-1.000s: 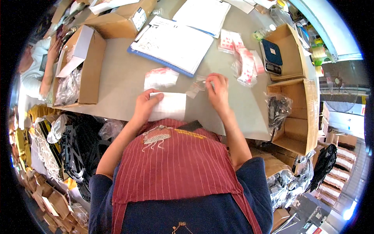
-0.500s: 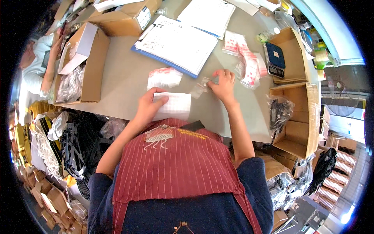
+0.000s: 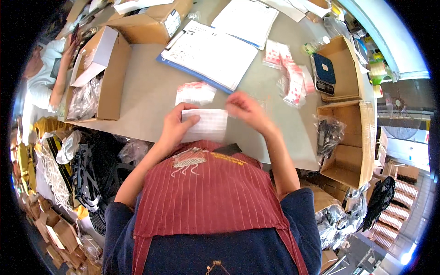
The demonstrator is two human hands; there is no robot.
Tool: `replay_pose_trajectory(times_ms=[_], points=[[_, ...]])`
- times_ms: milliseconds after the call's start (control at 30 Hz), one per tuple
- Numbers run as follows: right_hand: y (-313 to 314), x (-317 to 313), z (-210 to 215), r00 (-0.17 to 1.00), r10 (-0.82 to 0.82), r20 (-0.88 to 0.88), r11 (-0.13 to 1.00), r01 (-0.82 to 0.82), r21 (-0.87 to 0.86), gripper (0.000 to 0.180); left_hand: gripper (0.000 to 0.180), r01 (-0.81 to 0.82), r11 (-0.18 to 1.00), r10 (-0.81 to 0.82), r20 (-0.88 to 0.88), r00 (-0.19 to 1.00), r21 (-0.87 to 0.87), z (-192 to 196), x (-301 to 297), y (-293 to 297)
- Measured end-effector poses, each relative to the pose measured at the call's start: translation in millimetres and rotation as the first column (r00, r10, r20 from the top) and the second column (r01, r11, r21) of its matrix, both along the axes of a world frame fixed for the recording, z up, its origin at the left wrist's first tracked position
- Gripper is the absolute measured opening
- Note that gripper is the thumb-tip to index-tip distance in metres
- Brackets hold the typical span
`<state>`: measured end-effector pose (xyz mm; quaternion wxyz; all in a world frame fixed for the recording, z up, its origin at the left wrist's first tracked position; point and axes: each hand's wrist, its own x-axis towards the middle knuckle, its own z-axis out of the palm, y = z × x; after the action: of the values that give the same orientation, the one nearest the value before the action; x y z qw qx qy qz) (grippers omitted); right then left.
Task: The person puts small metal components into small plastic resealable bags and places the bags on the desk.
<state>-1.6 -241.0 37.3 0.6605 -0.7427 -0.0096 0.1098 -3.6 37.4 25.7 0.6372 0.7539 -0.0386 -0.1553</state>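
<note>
Cluttered grey table (image 3: 151, 91), left hand (image 3: 176, 126) pinching white bag (image 3: 208, 124), right hand (image 3: 245, 110) blurred, grip unclear.

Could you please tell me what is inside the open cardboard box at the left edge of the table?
The open brown cardboard box holds crumpled clear plastic bags with dark contents. A white paper sheet lies over its upper part, hiding whatever sits beneath.

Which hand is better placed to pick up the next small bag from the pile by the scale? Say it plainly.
Right. The right hand is on that side, nearer the pile of small bags beside the scale. The left hand is holding the white packet near the apron.
</note>
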Motion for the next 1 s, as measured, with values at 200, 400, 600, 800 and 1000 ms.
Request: replay_pose_trajectory(times_ms=[200,400,600,800,1000], points=[[29,-20,2,0.997,-0.069,-0.038,0.998,0.069,-0.008,0.024,0.031,-0.024,0.975,-0.021,-0.195,0.981,-0.223,20,5,-3],[32,-22,15,0.997,-0.069,-0.024,0.996,0.071,0.055,0.023,0.032,0.106,0.988,-0.132,-0.260,0.957,-0.112,26,4,1],[35,-24,27,0.992,-0.128,-0.009,0.989,0.127,-0.080,0.018,0.036,0.129,0.982,-0.150,-0.157,0.976,-0.136,27,5,-2],[32,-29,17,0.989,-0.135,0.052,0.991,0.134,0.009,0.015,0.038,0.053,0.923,-0.177,-0.296,0.939,-0.382,51,19,-12],[40,-24,31,0.962,-0.117,0.248,0.993,0.121,-0.001,0.018,0.028,0.024,0.925,-0.155,0.321,0.934,0.379,35,21,-8]])
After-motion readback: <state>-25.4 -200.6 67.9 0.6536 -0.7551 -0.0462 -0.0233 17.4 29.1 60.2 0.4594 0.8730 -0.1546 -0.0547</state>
